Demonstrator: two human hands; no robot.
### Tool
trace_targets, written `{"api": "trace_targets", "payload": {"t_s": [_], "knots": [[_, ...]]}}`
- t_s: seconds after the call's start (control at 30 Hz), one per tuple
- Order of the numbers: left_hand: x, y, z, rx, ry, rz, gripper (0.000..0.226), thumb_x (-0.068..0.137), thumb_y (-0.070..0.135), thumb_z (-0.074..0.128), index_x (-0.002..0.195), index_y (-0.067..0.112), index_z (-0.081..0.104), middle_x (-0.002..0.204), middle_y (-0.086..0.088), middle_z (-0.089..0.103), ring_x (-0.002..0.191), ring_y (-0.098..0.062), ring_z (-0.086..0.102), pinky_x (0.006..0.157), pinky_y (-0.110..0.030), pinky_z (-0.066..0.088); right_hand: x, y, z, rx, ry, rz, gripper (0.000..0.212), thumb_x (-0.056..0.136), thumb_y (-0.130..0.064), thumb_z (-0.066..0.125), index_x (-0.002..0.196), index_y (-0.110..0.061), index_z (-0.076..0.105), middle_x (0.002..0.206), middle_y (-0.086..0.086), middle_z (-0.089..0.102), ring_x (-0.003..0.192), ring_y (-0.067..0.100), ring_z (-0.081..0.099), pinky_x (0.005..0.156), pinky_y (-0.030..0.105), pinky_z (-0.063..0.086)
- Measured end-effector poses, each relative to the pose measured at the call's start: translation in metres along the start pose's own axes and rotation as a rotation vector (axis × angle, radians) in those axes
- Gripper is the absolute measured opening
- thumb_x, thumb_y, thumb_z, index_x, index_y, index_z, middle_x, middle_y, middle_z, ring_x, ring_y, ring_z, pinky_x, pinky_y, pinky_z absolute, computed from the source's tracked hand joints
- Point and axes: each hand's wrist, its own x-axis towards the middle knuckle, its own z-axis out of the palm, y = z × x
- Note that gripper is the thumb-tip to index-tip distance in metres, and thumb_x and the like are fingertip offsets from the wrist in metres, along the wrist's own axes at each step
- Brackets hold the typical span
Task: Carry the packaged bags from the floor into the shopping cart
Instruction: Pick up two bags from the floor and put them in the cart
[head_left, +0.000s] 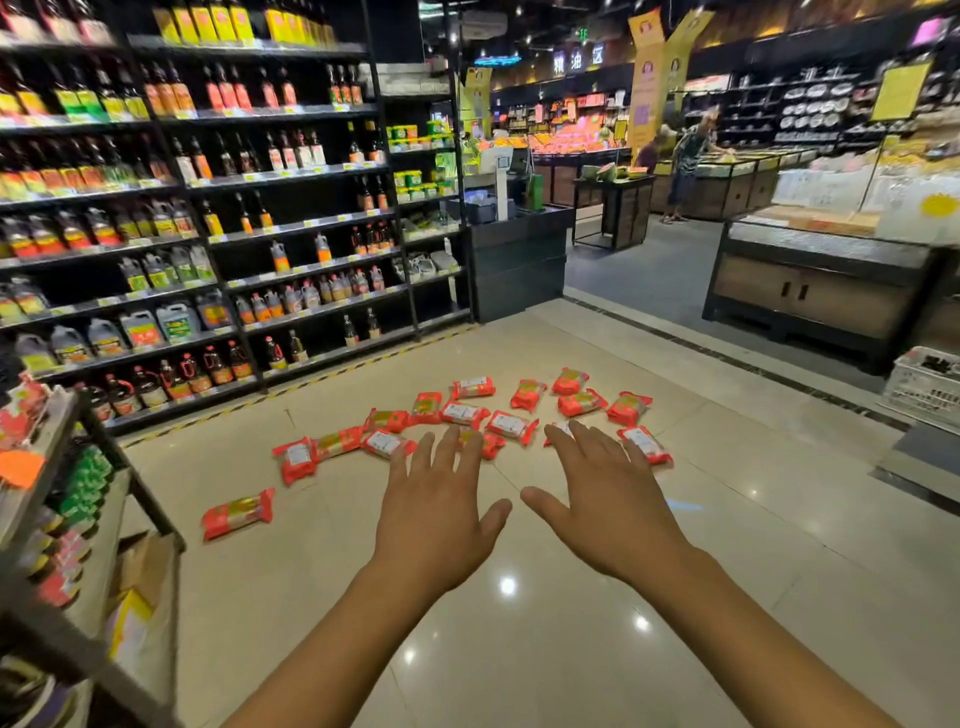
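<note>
Several red packaged bags (511, 426) lie scattered on the beige tiled floor ahead of me, and one bag (238, 513) lies apart at the near left. My left hand (436, 512) and my right hand (608, 512) are stretched forward side by side, palms down, fingers straight and spread, holding nothing. Both hands hover in front of the pile and cover parts of a few bags. No shopping cart is in sight.
Tall shelves of bottles (208, 208) line the left side. A low rack (62, 493) with goods and a cardboard box stands at the near left. A dark counter (519, 260) is ahead, a display stand (810, 291) and a white crate (924, 387) at right. A person stands far back.
</note>
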Motion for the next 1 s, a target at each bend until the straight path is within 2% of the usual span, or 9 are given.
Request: {"api": "trace_targets", "payload": {"t_s": [0.2, 0.57, 0.83, 1.0], "knots": [[0.093, -0.029, 0.035, -0.059, 0.009, -0.015, 0.082, 0.099, 0.069, 0.032, 0.163, 0.025, 0.004, 0.172, -0.004, 0.006, 0.158, -0.029, 0.006, 0.127, -0.053, 0.007, 0.096, 0.009, 0.020, -0.034, -0.016, 0.010, 0.076, 0.098, -0.069, 0.035, 0.161, -0.034, 0.011, 0.171, 0.000, 0.011, 0.157, 0.022, 0.009, 0.126, 0.047, 0.002], [0.277, -0.101, 0.067, -0.076, -0.028, -0.005, 0.081, 0.101, 0.066, 0.032, 0.164, 0.024, 0.002, 0.172, -0.006, 0.006, 0.158, -0.029, 0.005, 0.126, -0.050, 0.003, 0.288, 0.013, 0.033, -0.072, -0.046, 0.041, 0.076, 0.099, -0.068, 0.035, 0.162, -0.033, 0.011, 0.171, 0.001, 0.012, 0.157, 0.022, 0.007, 0.126, 0.046, 0.005], [0.382, -0.113, 0.094, -0.085, -0.049, 0.038, 0.080, 0.101, 0.065, 0.033, 0.164, 0.023, 0.004, 0.172, -0.006, 0.004, 0.158, -0.029, 0.005, 0.126, -0.049, 0.007, 0.386, 0.044, 0.050, -0.033, -0.059, 0.078, 0.077, 0.098, -0.069, 0.036, 0.162, -0.034, 0.011, 0.171, 0.001, 0.011, 0.157, 0.021, 0.008, 0.126, 0.045, 0.002], [0.461, -0.114, 0.114, -0.088, -0.044, 0.045, 0.079, 0.101, 0.065, 0.034, 0.163, 0.023, 0.007, 0.172, -0.005, 0.007, 0.158, -0.029, 0.006, 0.127, -0.050, 0.009, 0.465, 0.074, 0.067, -0.050, -0.071, 0.057, 0.077, 0.099, -0.068, 0.035, 0.162, -0.032, 0.009, 0.170, 0.001, 0.014, 0.157, 0.022, 0.009, 0.126, 0.047, 0.006]]}}
